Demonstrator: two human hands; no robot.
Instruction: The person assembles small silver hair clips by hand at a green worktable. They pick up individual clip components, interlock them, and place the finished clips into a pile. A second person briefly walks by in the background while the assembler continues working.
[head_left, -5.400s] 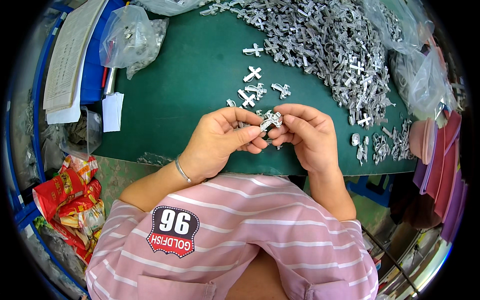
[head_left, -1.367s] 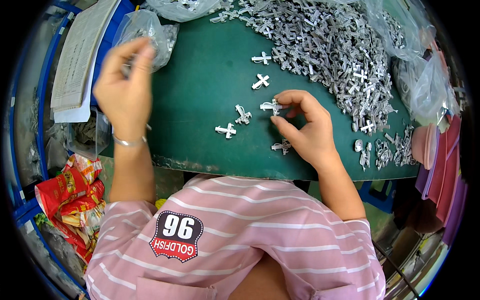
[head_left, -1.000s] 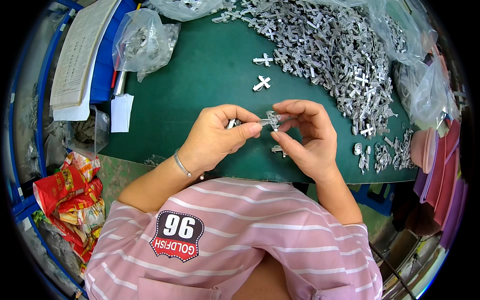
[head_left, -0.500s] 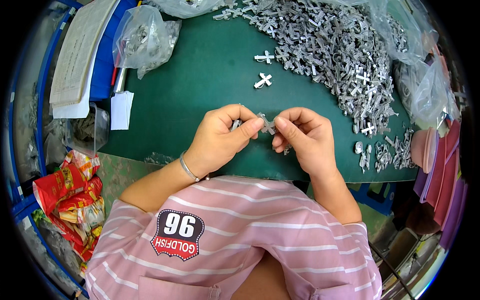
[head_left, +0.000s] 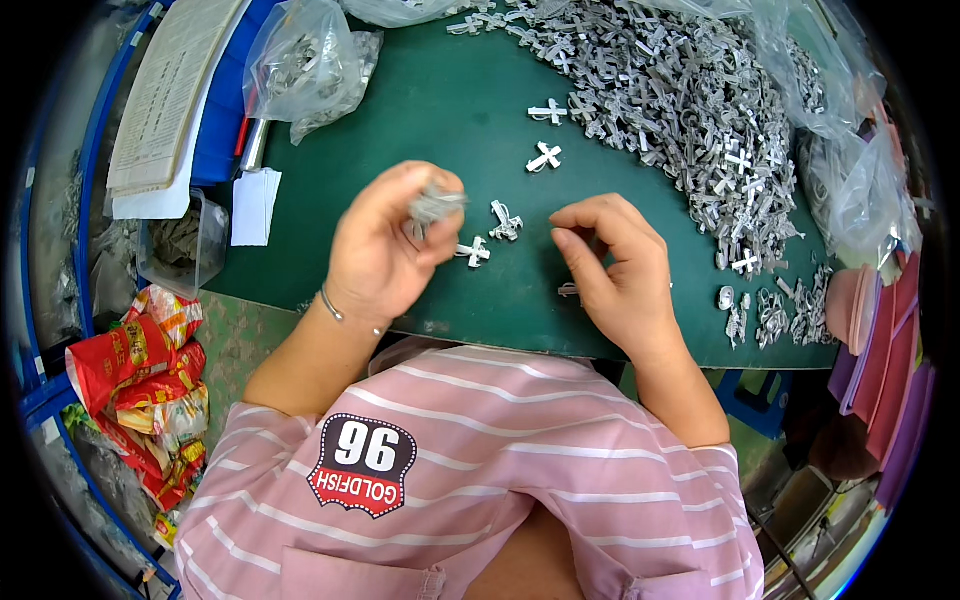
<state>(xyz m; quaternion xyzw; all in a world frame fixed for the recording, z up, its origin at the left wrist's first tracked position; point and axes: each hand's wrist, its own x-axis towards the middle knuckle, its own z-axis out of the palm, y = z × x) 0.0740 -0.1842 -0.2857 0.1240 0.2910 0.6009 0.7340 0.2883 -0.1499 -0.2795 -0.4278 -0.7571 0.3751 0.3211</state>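
- The grey piece (head_left: 437, 205) is at the fingertips of the left hand (head_left: 380, 245), raised over the worktop (head_left: 410, 120); blur hides its exact shape.
- The left hand is closed around that piece, its fingers curled in.
- The right hand (head_left: 620, 270) is loosely curled, thumb and forefinger a little apart with nothing seen between them; whether its folded fingers keep anything, I cannot tell.
- For good handling, a light pinch on the solid part seems best, as thin loops like those on the neighbouring pieces could snag or bend.
- Two finished-looking crosses, a nearer cross (head_left: 473, 252) and a looped cross (head_left: 505, 222), lie between the hands; keeping them apart would avoid tangling.
- Farther off is the large heap (head_left: 650, 110) of similar silvery pieces.
- As for writing, dense print covers the paper sheets (head_left: 170, 105) at the left.
- The pink striped shirt carries a black-and-red shield patch (head_left: 362, 465) with white lettering, upside down here.
- Red packets (head_left: 120, 375) below the sheets bear yellowish print.
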